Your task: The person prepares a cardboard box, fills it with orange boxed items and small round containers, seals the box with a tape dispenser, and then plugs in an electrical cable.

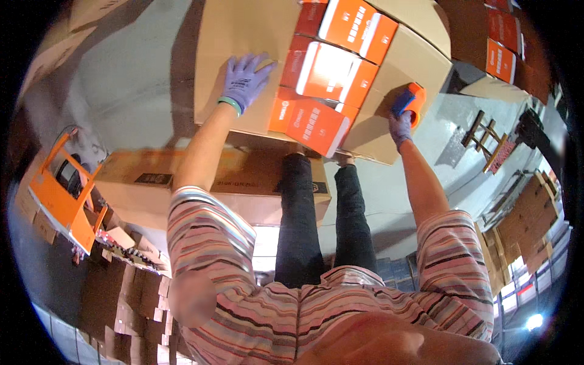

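The person's left hand is gloved in pale lavender with dark printing and a green cuff; the right hand shows a purple glove beside a tool in bright orange and blue. The open carton is plain tan, its inner boxes orange-red with white panels and lettering. The shirt carries pink, white, orange and black stripes, above black trousers. The floor is pale grey-green, the cart orange.
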Available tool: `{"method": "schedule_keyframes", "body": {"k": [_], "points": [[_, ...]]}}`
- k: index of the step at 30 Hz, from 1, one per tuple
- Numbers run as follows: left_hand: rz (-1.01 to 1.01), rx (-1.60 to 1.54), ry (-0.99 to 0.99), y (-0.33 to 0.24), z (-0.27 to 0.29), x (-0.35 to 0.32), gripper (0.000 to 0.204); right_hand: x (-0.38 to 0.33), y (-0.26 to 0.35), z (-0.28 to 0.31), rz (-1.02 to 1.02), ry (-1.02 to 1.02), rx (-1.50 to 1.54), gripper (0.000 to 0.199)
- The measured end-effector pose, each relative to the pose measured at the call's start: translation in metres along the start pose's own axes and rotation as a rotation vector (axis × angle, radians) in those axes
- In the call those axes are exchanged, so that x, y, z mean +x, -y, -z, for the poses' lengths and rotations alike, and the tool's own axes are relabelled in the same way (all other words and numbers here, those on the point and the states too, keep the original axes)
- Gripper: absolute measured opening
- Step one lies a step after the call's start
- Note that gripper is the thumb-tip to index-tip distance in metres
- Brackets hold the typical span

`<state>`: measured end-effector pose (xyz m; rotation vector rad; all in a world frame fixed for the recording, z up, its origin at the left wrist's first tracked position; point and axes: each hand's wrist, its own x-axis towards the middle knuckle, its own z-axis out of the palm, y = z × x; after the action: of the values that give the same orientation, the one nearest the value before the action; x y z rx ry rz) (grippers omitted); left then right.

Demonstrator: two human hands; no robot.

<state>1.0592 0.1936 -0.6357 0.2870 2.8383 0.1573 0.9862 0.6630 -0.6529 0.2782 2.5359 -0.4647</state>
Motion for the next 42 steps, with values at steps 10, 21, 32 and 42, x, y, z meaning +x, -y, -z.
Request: {"method": "schedule_keyframes", "body": {"k": [10, 21, 32, 42], "points": [[1.222, -1.035, 0.228, 0.098, -0.087, -0.179, 0.088, 0.012, -0.009, -0.007, 0.025, 0.029, -0.079, 0.055], [1.169, -0.996, 0.071, 0.094, -0.076, -0.176, 0.080, 0.014, -0.004, -0.014, 0.088, -0.028, -0.063, 0.057], [0.548, -1.138, 0.804, 0.180, 0.099, -0.038, 0.076, 0.079, -0.041, 0.001, 0.104, -0.074, 0.213, 0.057], [0.699, -0.964, -0.179, -0.011, 0.111, -0.068, 0.074, 0.060, 0.009, -0.019, -0.117, 0.021, -0.144, 0.072]]}}
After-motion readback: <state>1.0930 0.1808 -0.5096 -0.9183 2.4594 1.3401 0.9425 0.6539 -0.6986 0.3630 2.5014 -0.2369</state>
